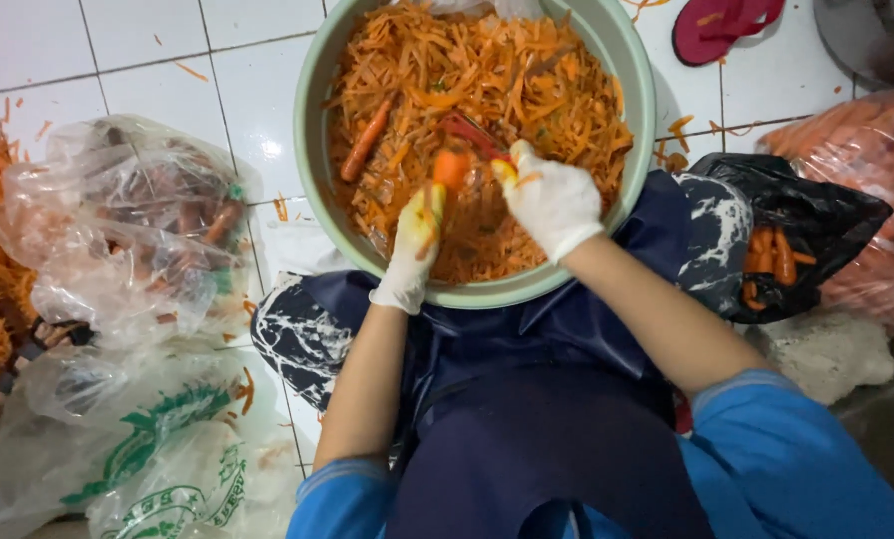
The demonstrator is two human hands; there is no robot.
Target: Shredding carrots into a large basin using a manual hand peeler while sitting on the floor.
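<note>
**Carrot shreds fill our basin**

Beneath our fingers, the pale green basin (pixel 312 130) holds carrot shreds (pixel 527 90). Clear plastic bags (pixel 118 230) lie well left; a black bag (pixel 816 215) of carrots right. Our left hand (pixel 412 250) clasps a carrot (pixel 451 167); our right hand (pixel 552 200) closes on a red peeler (pixel 470 133).

carrot (pixel 451 168): orange, blunt end up, upper centre, gripped | peeler (pixel 472 133): red, slanted, just right of carrot, touching it | both over shred-filled basin (pixel 312 130)
</note>
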